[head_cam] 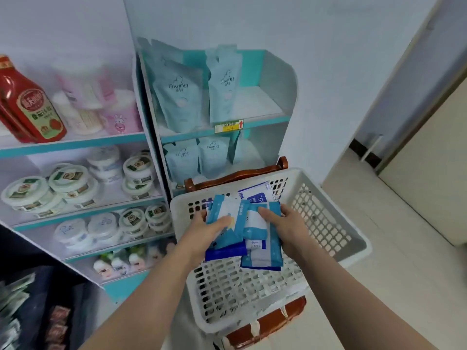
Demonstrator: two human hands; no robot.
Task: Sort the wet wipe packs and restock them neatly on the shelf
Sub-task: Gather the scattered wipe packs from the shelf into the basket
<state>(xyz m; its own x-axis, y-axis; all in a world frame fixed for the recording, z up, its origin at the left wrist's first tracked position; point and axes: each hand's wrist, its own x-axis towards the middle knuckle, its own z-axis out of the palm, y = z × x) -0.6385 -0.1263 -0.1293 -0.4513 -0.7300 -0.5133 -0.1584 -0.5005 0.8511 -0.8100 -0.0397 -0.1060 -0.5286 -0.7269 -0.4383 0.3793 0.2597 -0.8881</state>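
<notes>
Basket [321, 215] walls hem left hand [204, 231] and right hand [290, 228] (fingers [267, 213] gripping wipe packs [228, 215]).

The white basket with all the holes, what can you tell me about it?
The white basket looks like plastic, oblong, with rounded corners and a thick rim. Its walls and floor are pierced with rows of holes. It sits on a brown wooden chair, in front of the shelf. Blue-and-white wet wipe packs lie at its far end, where the left hand and the right hand each hold packs.
</notes>
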